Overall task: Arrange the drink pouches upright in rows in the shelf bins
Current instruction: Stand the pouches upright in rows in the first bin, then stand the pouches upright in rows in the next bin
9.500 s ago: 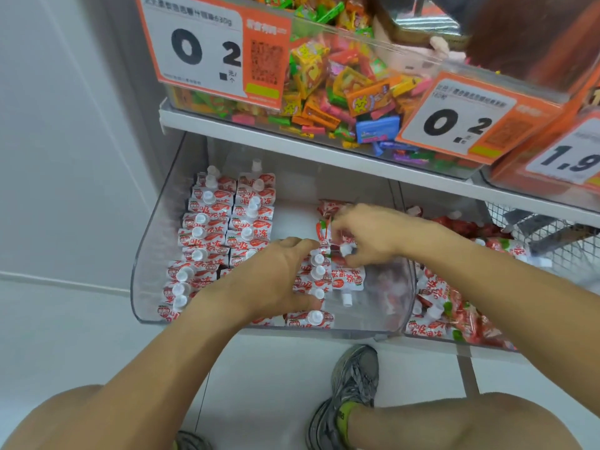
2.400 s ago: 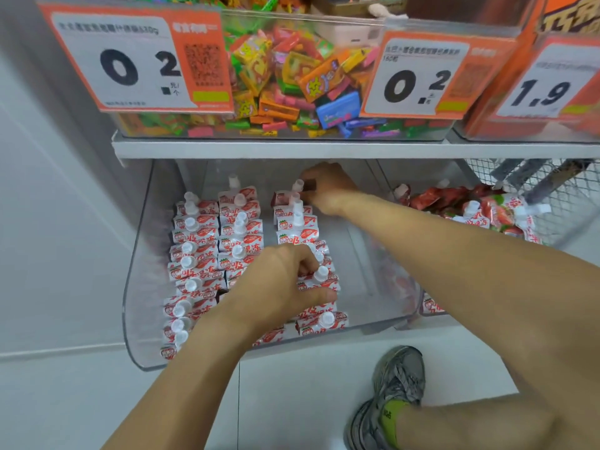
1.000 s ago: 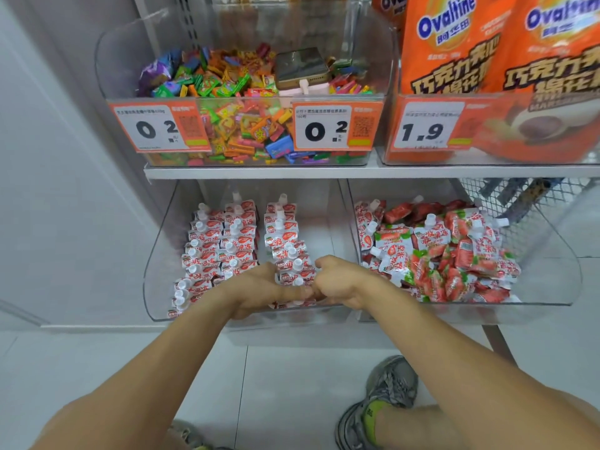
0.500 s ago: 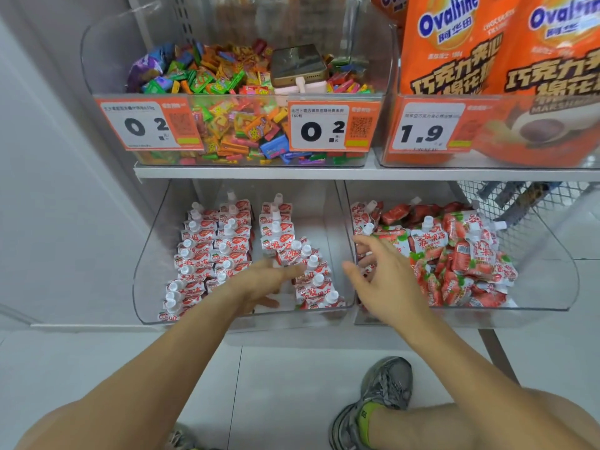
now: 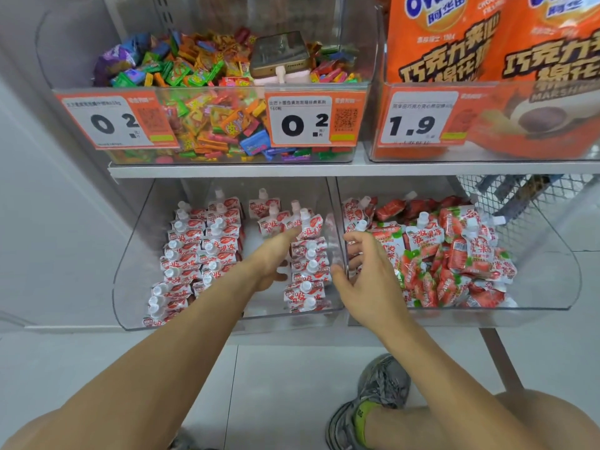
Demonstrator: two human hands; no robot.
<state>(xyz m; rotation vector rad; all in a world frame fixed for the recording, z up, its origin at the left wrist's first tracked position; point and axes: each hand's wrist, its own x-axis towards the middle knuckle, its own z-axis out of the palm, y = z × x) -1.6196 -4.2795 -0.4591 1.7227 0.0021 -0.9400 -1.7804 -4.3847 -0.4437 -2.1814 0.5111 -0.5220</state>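
A shop shelf (image 5: 227, 172) carries clear bins. The left hand (image 5: 271, 258), grip loosely spread, steadies the pouch rows (image 5: 308, 264) in the left bin (image 5: 130, 287); the right hand (image 5: 367, 274), grip spread and empty, reaches into the jumbled pouches (image 5: 454, 254) just beyond, likely to fetch more.

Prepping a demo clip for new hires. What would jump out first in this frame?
Probably the loose heap of strawberry drink pouches in the lower right bin, against the neat upright rows of pouches in the lower left bin. Next, the two bare hands: left hand pointing into the left bin, right hand open at the divider. Above, bright mixed candies and orange Ovaltine bags.
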